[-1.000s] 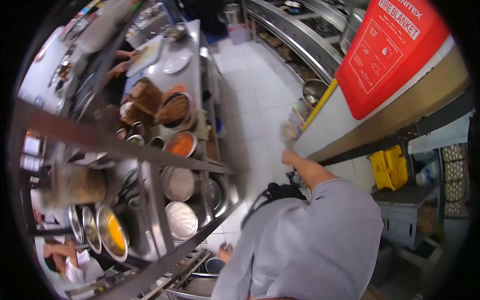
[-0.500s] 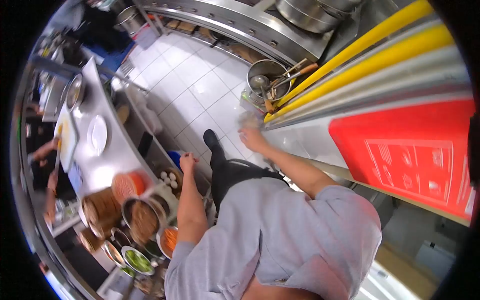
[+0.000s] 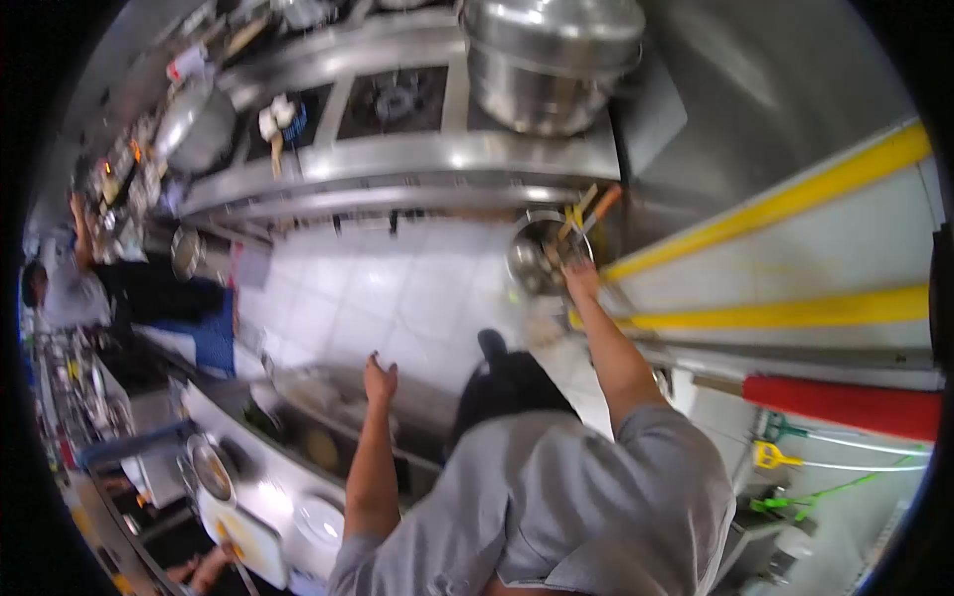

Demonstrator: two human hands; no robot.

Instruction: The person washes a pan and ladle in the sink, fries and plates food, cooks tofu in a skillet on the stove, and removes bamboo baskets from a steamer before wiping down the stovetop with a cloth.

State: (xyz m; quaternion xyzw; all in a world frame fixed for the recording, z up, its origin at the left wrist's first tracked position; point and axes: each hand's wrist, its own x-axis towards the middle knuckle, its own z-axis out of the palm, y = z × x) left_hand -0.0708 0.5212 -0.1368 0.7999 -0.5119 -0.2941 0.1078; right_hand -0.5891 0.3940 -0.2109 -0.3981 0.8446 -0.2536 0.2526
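Note:
My right hand [image 3: 579,276] reaches over the right side of a metal pot [image 3: 535,260] that holds several long-handled utensils. Its fingers are blurred among the handles, so I cannot tell whether they grip anything. An orange-brown handle [image 3: 604,204] sticks up just above that hand. My left hand [image 3: 379,377] hangs in the air over the edge of the steel counter, fingers apart and holding nothing.
A gas range [image 3: 393,104] runs across the top, bearing a large steamer pot [image 3: 552,65]. A co-worker [image 3: 75,288] stands at the far left. Another person's hands are near a cutting board [image 3: 243,536]. Yellow-striped wall edging [image 3: 775,308] is on the right.
The view has swung toward the range. My right hand has moved from beside the utensil pot to its handles. The steamer pot and the co-worker at left show more fully.

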